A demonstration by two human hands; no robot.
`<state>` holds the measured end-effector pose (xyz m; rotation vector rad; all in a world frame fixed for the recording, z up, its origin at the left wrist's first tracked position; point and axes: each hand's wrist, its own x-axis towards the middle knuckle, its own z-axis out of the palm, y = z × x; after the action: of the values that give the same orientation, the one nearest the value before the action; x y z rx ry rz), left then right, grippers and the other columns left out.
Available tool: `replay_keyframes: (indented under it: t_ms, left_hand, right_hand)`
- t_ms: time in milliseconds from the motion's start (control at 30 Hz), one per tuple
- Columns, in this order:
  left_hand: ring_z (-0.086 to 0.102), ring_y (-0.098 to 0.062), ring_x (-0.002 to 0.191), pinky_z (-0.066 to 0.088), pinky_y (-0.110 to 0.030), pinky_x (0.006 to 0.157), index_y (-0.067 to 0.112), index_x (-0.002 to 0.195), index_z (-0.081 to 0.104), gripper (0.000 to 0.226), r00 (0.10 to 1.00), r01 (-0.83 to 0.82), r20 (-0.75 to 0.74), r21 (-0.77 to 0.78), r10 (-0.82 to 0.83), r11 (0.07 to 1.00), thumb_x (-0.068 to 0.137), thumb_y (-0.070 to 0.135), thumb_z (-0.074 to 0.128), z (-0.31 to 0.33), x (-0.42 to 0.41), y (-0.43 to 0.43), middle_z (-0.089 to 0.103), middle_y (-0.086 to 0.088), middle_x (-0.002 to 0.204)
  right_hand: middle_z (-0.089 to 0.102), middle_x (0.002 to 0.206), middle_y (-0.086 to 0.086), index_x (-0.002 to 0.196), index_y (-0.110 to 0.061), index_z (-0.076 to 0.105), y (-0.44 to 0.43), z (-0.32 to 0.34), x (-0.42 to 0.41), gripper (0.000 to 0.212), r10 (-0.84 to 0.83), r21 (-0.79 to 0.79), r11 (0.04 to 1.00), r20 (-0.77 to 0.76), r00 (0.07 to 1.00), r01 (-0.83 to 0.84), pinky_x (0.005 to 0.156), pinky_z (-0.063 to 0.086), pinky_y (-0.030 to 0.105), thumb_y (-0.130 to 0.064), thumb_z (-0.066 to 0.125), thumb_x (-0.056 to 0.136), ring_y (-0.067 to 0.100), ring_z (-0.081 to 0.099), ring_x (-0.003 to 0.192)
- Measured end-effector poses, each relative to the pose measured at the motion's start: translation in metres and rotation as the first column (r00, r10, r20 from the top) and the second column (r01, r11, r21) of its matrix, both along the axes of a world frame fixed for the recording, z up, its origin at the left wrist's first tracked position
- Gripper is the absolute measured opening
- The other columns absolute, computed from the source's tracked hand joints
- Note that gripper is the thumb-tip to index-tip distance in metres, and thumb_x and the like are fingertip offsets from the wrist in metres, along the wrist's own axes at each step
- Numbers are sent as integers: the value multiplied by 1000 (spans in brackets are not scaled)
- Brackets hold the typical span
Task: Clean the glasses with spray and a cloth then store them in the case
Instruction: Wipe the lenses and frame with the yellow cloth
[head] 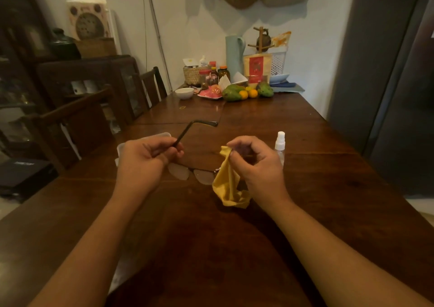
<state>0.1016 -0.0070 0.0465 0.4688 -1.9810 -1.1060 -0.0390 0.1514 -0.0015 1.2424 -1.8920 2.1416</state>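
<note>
The left grip (145, 158) is closed in a pinch on one thin dark temple arm of the glasses (203, 177). The lenses sit just below that grip, toward the person, and it cannot be told whether they touch the counter (258, 236). The right grip (256, 163) is clamped by thumb and fingertips on a top corner of the yellow cloth (229, 184), which hangs limp beneath it with its lower folds on the wood.

The glasses look light but fragile. The temple is springy and the hinge is a weak point, so a hold on the rim beside a lens would likely be steadier for wiping. The cloth is soft and should fold over a lens easily.

The clear spray bottle (280, 145) stands just beyond the right grip, and the pale case (143, 139) lies just behind the left grip, partly hidden.
</note>
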Motion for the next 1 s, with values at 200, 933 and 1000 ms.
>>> replay_keyframes:
  t_ms: [200,933,1000]
  left_hand:
    - [74,-9,83,56,-15,69,15,86,73,31,989,57,-140,114,-40,992,87,-12,58,-8,-6,2,77,4,81]
    - [74,-17,81,59,-25,71,16,79,75,19,941,217,-305,213,-146,953,79,2,63,-18,-11,14,76,-3,77]
    - [74,-16,81,60,-26,71,19,76,78,20,943,211,-303,210,-141,955,76,7,62,-17,-10,16,76,-3,78]
  right_hand:
    - [66,98,-8,90,-29,69,-5,3,10,28,-22,-8,1000,-62,998,22,78,55,24,-1,69,87,9,65,92]
    - [62,131,-15,125,-34,65,-1,5,14,44,54,373,829,-795,604,417,96,29,46,-56,52,89,17,36,132]
    - [55,140,-14,135,-34,58,-3,5,15,46,113,440,794,-785,609,420,99,28,47,-53,52,93,18,31,136]
